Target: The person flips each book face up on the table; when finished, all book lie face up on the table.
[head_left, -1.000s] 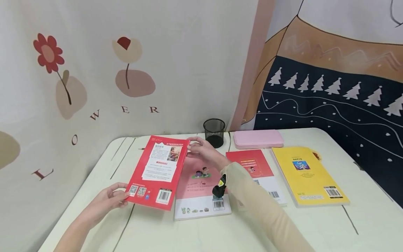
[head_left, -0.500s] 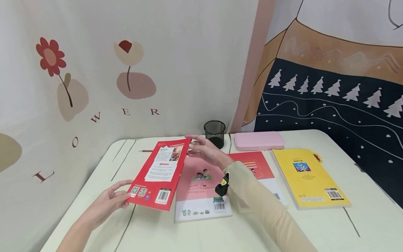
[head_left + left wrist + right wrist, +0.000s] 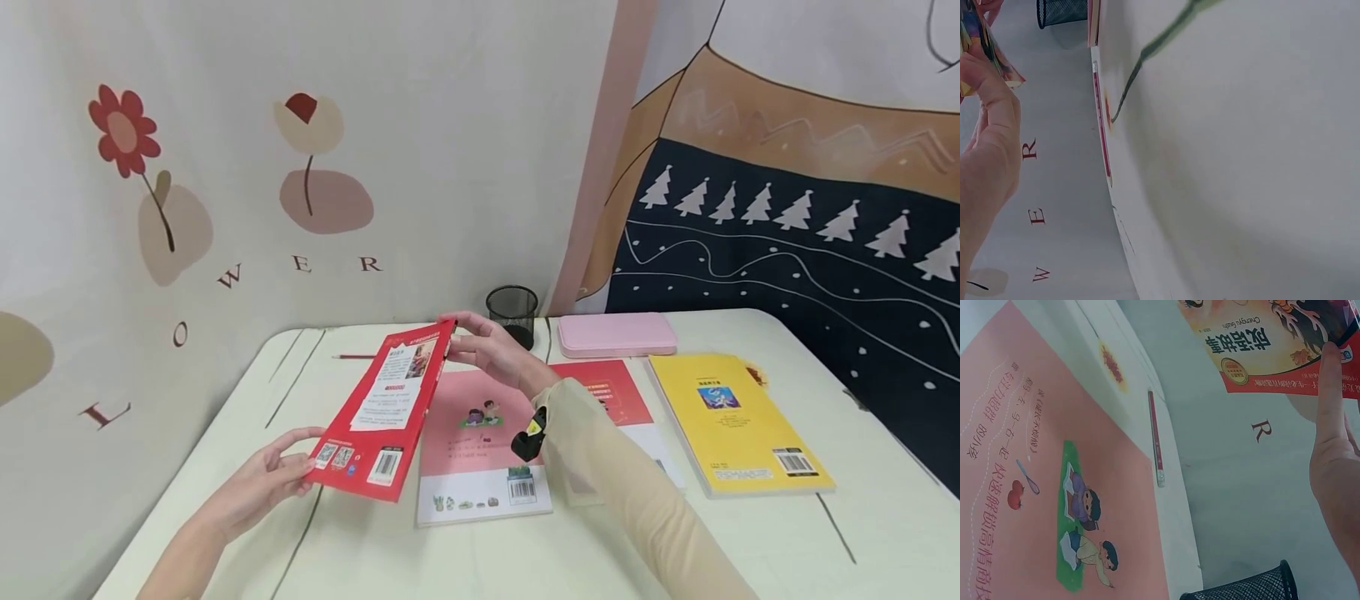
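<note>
A thin red book (image 3: 382,408) is held tilted above the table, its back cover with white text panel and barcode toward the head camera. My left hand (image 3: 258,479) pinches its lower left corner, thumb on the back cover. At the upper right corner my right hand (image 3: 491,350) grips the edge. The right wrist view shows the colourful front cover (image 3: 1260,344), with a finger of the right hand (image 3: 1335,437) lying against it. Below and right of it, a pink-and-white book (image 3: 483,450) lies on the table, partly covered in the head view.
A red-and-white book (image 3: 637,400), partly behind the right sleeve, and a yellow book (image 3: 738,425) lie to the right. A black mesh pen cup (image 3: 513,308) and a pink case (image 3: 617,335) stand along the back. A red pencil (image 3: 352,357) lies at the back left.
The red book has turned more edge-on, its left side shifting right and its back cover looking narrower. Both hands have kept hold of it. More of the pencil shows behind it.
</note>
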A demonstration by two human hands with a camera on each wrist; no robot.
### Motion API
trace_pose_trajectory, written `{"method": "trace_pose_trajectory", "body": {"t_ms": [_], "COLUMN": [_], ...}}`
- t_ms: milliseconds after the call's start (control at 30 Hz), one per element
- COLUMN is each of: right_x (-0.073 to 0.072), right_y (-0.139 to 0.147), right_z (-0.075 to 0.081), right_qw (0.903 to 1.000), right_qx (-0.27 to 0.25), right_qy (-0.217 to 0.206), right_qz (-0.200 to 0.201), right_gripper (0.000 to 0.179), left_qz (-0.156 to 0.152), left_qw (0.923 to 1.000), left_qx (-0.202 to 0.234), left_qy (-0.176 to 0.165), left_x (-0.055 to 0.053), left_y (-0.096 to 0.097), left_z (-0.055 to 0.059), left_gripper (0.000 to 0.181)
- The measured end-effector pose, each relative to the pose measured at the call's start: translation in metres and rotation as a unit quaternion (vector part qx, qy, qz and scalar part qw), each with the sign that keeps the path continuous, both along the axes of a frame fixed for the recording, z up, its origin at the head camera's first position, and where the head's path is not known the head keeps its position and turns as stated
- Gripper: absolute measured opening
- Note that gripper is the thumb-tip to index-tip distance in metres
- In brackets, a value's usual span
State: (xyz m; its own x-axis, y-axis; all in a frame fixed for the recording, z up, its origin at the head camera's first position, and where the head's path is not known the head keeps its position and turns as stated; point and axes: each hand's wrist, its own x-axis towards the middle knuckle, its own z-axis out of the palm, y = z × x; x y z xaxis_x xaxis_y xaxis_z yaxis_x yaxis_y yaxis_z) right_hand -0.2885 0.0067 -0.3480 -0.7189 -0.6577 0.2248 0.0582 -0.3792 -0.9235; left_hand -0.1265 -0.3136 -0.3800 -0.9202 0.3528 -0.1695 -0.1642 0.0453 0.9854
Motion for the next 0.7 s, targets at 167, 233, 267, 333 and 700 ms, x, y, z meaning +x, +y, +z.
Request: {"method": "trace_pose_trajectory", "body": {"t_ms": [167, 233, 267, 333, 700], "right_x": [-0.001, -0.0016, -0.0017, -0.0018, -0.0025], "right_y": [0.0013, 0.0021, 0.0027, 0.0037, 0.0032], "right_z": [0.0012, 0.0011, 0.0011, 0.0012, 0.0039], "right_qw": [0.9998, 0.9997, 0.9997, 0.9996, 0.9996], "right_qx": [-0.01, -0.013, -0.014, -0.016, -0.015], "right_qy": [0.019, 0.021, 0.021, 0.022, 0.023], "right_qz": [0.003, 0.001, 0.0, -0.004, -0.01], "right_gripper": [0.034, 0.033, 0.032, 0.032, 0.03], "left_qz": [-0.015, -0.022, -0.026, -0.034, -0.044], "left_qw": [0.9996, 0.9994, 0.9992, 0.9988, 0.9982], "left_qx": [0.005, 0.002, -0.001, -0.004, -0.032], "left_qy": [0.021, 0.026, 0.029, 0.034, 0.025], "left_x": [0.0001, 0.0006, 0.0007, 0.0011, 0.0028], "left_y": [0.0018, 0.0022, 0.0025, 0.003, 0.0078], "left_z": [0.0014, 0.0022, 0.0028, 0.0038, 0.0042], "left_gripper": [0.034, 0.037, 0.038, 0.042, 0.05]}}
